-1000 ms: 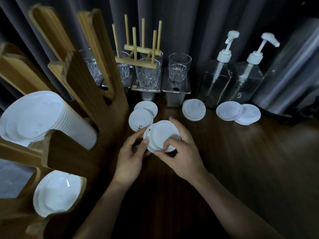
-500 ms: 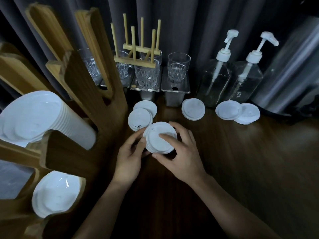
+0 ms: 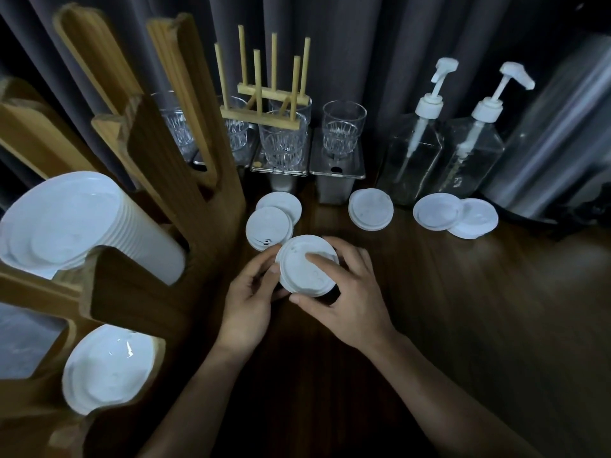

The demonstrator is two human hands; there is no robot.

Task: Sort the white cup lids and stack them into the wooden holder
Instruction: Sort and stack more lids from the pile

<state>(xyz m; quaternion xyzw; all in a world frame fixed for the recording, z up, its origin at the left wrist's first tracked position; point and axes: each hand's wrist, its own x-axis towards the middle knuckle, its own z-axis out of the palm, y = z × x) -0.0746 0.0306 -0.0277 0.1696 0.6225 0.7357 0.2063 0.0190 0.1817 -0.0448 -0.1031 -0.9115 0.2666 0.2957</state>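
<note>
Dark pleated curtain [image 3: 363, 44] fills the whole back of the frame. Below it a dark wood tabletop [image 3: 479, 309] runs from centre to lower right.

The wooden holder [image 3: 158, 180] takes the entire left side, with tall slotted uprights. Its upper slot holds a long lid stack [image 3: 66, 226] lying sideways; its lower slot at bottom left holds the lower lids [image 3: 105, 368].

A steel cylinder [image 3: 555, 133] leans at the right edge of the frame. Two clear pump bottles [image 3: 413, 153] stand just left of it. At upper centre, glasses [image 3: 344, 127] sit on steel tins, with a wooden peg rack [image 3: 264, 104] on top of them.

The left hand [image 3: 248, 302] and right hand [image 3: 353, 292] meet at centre frame, both gripping a white lid [image 3: 307, 266] — it is lifted off the tabletop and tilted toward the camera. The left hand's fingers curl on the lid's left rim. The right hand has a forefinger on its top face, thumb at the lower rim and other fingers round the far edge. I cannot tell whether it is one lid or several nested.

Loose lids on the tabletop: an overlapped pair [image 3: 269, 228] just above the left hand, a short pile [image 3: 371, 209] at centre back, and a right pair [image 3: 437, 211] overlapped by the bottles.

Open wood lies right of and below the hands — the holder walls the left side, and glassware and bottles line the back.
</note>
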